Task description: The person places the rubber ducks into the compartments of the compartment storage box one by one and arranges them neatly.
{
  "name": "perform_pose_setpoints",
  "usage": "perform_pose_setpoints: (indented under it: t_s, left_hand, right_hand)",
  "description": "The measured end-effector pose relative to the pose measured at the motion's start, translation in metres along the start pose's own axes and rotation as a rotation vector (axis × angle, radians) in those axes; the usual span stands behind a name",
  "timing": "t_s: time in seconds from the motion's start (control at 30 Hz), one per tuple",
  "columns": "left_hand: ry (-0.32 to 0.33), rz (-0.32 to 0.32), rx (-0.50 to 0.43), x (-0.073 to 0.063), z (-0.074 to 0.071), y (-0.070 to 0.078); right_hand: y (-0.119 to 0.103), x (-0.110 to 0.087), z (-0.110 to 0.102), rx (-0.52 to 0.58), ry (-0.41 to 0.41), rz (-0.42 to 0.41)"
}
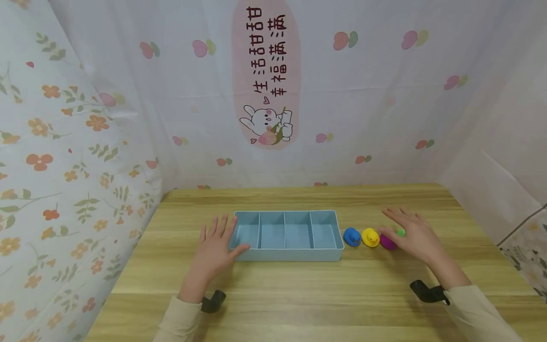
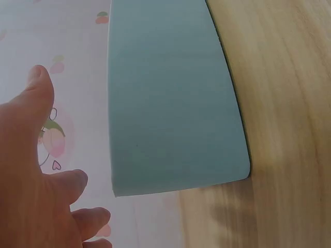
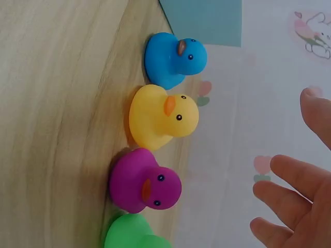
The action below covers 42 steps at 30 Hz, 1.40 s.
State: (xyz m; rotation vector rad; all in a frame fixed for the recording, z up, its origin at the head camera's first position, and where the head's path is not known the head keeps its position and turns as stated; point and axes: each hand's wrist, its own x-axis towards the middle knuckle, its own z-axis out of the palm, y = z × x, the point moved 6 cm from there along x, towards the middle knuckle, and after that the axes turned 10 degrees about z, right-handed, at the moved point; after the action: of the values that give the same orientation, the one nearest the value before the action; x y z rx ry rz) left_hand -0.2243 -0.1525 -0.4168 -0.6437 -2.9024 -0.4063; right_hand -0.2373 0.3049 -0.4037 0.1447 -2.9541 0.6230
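Note:
A pale blue tray (image 1: pixel 288 255) with several compartments in a row lies on the table. Over its left end my left hand (image 1: pixel 215 249) hovers with fingers spread, holding nothing; in the left wrist view the tray's outer side (image 2: pixel 176 103) fills the middle. To the tray's right a blue rubber duck (image 3: pixel 168 59), a yellow rubber duck (image 3: pixel 150 116), a purple rubber duck (image 3: pixel 137 181) and a green rubber duck (image 3: pixel 129 232) stand in a line. Above the purple and green ducks is my right hand (image 1: pixel 416 235), its fingers extended and nothing in it; it partly hides them in the head view.
The wooden table (image 1: pixel 290 299) extends in front of the tray. A printed cloth backdrop (image 1: pixel 192 118) hangs behind the table, and a flowered cloth (image 1: pixel 68 190) hangs along the left side. Black wrist mounts (image 1: pixel 427 292) sit at both wrists.

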Motion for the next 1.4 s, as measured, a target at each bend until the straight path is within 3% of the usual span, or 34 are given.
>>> perform_pose_setpoints:
  t_s: [0.27, 0.53, 0.73, 1.0, 1.4]
  left_hand:
    - [-0.006, -0.001, 0.005, 0.002, 0.004, -0.003]
    - [-0.053, -0.004, -0.02, -0.003, 0.01, -0.003]
    - [-0.073, -0.001, -0.03, -0.003, 0.013, -0.004]
    - [-0.051, 0.021, -0.078, -0.004, 0.021, -0.006]
    - [-0.032, 0.023, -0.062, -0.004, 0.024, -0.004]
  right_hand:
    - [0.012, -0.005, 0.001, 0.024, 0.018, 0.023]
    - [0.026, -0.011, 0.006, 0.062, 0.062, 0.018]
    - [0.035, -0.014, 0.009, 0.095, 0.044, 0.057]
    - [0.05, -0.015, 0.012, 0.12, 0.045, 0.098]
    - [0.068, -0.021, 0.018, 0.175, 0.057, 0.128]
